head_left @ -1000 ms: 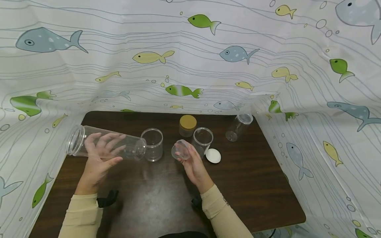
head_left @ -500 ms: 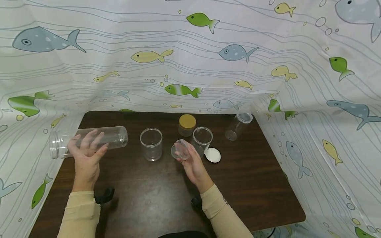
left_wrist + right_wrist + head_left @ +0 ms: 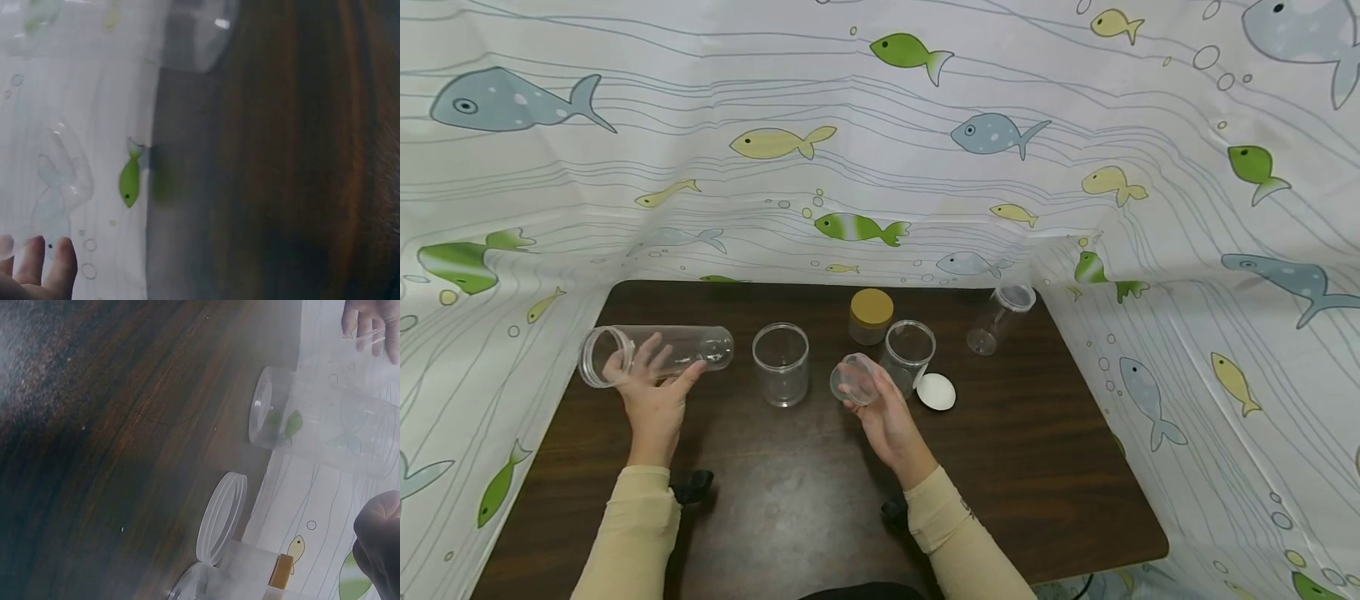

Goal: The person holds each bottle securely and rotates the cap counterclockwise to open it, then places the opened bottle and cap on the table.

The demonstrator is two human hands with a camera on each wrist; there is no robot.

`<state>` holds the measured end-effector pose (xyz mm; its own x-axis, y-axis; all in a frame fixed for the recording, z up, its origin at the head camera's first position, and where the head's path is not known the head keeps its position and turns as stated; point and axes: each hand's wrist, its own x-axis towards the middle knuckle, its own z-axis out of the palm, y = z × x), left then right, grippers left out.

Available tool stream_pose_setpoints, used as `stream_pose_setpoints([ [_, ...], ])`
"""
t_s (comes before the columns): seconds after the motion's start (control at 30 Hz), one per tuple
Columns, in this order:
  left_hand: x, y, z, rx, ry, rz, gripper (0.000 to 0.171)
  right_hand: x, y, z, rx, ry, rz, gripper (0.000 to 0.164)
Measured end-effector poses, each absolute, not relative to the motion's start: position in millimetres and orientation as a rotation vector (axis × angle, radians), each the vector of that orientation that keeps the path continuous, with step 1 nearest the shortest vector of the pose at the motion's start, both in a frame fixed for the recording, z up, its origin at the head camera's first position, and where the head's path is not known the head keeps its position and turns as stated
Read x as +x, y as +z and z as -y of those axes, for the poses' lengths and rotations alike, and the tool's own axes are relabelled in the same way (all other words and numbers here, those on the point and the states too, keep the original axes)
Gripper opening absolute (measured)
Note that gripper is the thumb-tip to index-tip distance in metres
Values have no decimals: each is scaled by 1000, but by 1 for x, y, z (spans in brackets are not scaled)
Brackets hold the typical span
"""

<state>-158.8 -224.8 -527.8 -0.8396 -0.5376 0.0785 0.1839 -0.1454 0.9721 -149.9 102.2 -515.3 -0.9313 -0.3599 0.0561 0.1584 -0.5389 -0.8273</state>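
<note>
In the head view my left hand (image 3: pixel 655 408) grips a tall clear jar (image 3: pixel 688 346) sideways, its uncapped mouth to the left. Several fingers show through the plastic, with the thumb along its near side. The left wrist view catches those fingertips (image 3: pixel 62 265) beside the jar's base. Left of centre, an uncapped clear jar (image 3: pixel 781 371) stands upright just right of the held one. My right hand (image 3: pixel 891 425) pinches a clear round piece (image 3: pixel 853 379), apparently a plastic lid; its ridged rim (image 3: pixel 222 519) faces the right wrist view, though the contact is unclear there.
Behind the right hand stand another uncapped jar (image 3: pixel 912 346) and a small jar with a gold lid (image 3: pixel 872 312). A white lid (image 3: pixel 936 392) lies beside them. A slim clear jar (image 3: pixel 1000 321) is at the back right. Fish-patterned curtain (image 3: pixel 865 183) borders the dark table (image 3: pixel 1022 467).
The left hand swung the tall jar leftward, then partly back right. Its mouth now turns more toward the head camera and it lies about level. The right hand has stayed put.
</note>
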Motion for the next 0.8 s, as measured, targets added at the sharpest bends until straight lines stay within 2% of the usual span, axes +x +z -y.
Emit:
stream_pose_setpoints([
  [0.33, -164, -546, 216, 418, -1574, 2231, 96, -152, -518, -105, -338, -2500, -1311, 36],
  [0.8, -169, -563, 214, 353, -1484, 2412, 94, -153, -518, -105, -285, -2508, -1312, 35],
])
